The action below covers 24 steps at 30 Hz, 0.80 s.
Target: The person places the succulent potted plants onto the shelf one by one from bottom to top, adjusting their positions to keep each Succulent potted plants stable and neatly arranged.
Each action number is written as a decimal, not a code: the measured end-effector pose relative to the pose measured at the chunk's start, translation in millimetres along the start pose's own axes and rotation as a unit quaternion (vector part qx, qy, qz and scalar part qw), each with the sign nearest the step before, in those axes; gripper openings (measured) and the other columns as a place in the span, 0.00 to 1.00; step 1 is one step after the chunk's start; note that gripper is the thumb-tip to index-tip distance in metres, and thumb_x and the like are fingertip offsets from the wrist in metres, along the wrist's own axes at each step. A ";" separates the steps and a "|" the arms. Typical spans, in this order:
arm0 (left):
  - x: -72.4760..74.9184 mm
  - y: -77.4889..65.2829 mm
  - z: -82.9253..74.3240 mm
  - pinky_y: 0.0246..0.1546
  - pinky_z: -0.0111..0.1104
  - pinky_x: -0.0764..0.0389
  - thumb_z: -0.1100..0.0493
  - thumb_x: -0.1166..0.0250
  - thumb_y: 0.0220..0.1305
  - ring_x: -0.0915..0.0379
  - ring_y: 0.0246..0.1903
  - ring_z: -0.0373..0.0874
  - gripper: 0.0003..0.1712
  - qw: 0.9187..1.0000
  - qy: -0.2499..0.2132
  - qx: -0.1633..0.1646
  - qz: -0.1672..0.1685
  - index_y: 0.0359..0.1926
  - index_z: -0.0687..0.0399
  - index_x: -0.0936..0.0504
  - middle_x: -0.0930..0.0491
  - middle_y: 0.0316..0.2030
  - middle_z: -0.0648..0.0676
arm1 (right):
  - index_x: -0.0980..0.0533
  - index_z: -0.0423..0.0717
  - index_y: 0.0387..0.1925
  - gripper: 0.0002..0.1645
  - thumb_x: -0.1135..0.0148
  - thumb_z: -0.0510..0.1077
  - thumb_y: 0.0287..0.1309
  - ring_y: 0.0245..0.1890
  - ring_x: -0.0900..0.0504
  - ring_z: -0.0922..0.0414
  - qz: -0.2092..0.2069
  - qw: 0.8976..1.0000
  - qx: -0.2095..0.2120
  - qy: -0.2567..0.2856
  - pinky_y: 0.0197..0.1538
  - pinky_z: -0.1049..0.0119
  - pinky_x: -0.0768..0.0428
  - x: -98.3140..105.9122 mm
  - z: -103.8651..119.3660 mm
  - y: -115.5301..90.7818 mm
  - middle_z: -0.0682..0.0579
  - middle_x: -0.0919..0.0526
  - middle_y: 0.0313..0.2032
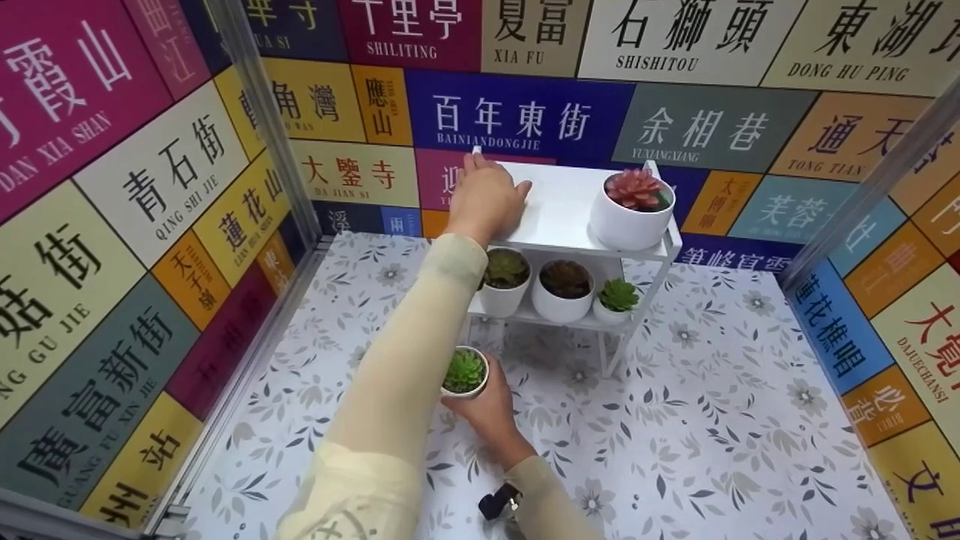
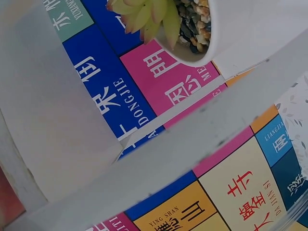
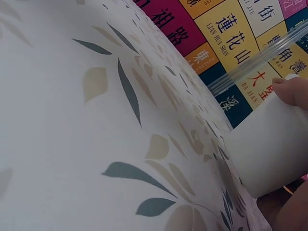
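Note:
My left hand (image 1: 487, 196) grips the white two-tier shelf (image 1: 559, 187) at its upper left end, fingers by the rear post and thumb spread inward. Its fingertips are partly hidden. In the left wrist view the shelf's post (image 2: 192, 130) crosses close by, and a potted succulent (image 2: 195, 29) stands beyond it. My right hand (image 1: 491, 405) holds a small white pot with a green succulent (image 1: 465, 370), upright, in front of the shelf. The right wrist view shows the white pot (image 3: 269, 144) between thumb (image 3: 293, 91) and fingers.
On the upper tier's right end stands a red succulent in a white pot (image 1: 631, 217). Below it, the lower tier bears a green succulent (image 1: 505, 289), a dark brownish one (image 1: 564, 292) and a small bright green one (image 1: 617, 298). Sign-patterned walls surround the leaf-print tabletop (image 1: 712, 420).

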<state>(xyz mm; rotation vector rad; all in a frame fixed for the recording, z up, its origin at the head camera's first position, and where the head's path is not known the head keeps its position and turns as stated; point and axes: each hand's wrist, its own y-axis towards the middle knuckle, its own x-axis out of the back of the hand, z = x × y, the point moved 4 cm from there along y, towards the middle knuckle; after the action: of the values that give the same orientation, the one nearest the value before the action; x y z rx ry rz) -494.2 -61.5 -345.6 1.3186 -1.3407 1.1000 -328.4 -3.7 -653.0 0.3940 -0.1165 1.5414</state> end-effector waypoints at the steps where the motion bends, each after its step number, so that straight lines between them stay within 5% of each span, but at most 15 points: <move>1: -0.1 -0.1 0.0 0.87 0.47 0.58 0.31 0.65 0.83 0.67 0.86 0.61 0.50 1.000 0.000 0.001 0.001 0.83 0.70 0.54 0.60 0.84 0.70 | 0.31 0.47 0.72 0.62 0.10 0.44 0.31 0.67 0.20 0.45 0.001 1.000 -0.002 0.000 0.73 0.45 0.24 1.1 0.9 -0.1 0.46 0.19 0.65; 24: -1.4 -0.3 0.7 0.87 0.46 0.56 0.31 0.62 0.83 0.65 0.86 0.60 0.51 1.000 -0.009 0.000 -0.009 0.83 0.71 0.53 0.57 0.84 0.69 | 0.32 0.46 0.72 0.62 0.11 0.50 0.33 0.63 0.20 0.46 0.015 0.998 0.054 -0.030 0.68 0.44 0.21 25.8 40.0 0.2 0.45 0.19 0.63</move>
<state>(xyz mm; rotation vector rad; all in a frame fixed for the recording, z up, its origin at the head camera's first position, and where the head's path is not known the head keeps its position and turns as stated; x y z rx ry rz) -493.9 -62.0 -347.1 1.3414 -1.3399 1.0778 -320.7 8.0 -607.5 0.5255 -0.0866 1.5703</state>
